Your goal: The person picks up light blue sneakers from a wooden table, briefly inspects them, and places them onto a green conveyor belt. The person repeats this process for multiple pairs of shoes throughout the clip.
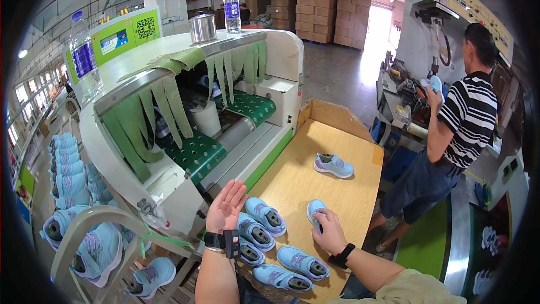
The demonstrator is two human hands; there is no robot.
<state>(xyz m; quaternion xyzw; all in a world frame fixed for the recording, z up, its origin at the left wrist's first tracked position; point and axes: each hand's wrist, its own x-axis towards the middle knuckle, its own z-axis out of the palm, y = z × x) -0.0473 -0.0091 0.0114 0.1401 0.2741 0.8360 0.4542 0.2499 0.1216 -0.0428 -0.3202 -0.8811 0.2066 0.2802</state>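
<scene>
Wood-grained tabletop (pixel 354 141) is spreading beneath two hands, with seven light-blue shoes resting on it. Five near shoes (pixel 295 258) are clustering at its close end; just beside them, the left hand (pixel 227 202) is hovering wide open, palm up. The right hand (pixel 331 233) is holding a sixth shoe (pixel 316 208) by its collar, and a seventh shoe (pixel 337 166) is sitting alone farther up. Leftward, a grey tubular frame (pixel 107 212) is standing before rows of shoes (pixel 68 184) too crowded to count. One white machine (pixel 284 50) is carrying two bottles (pixel 232 10) and one metal cup (pixel 203 28). One co-worker (pixel 469 107) is holding one shoe (pixel 436 83); stacked cartons (pixel 314 17) are standing far behind.
</scene>
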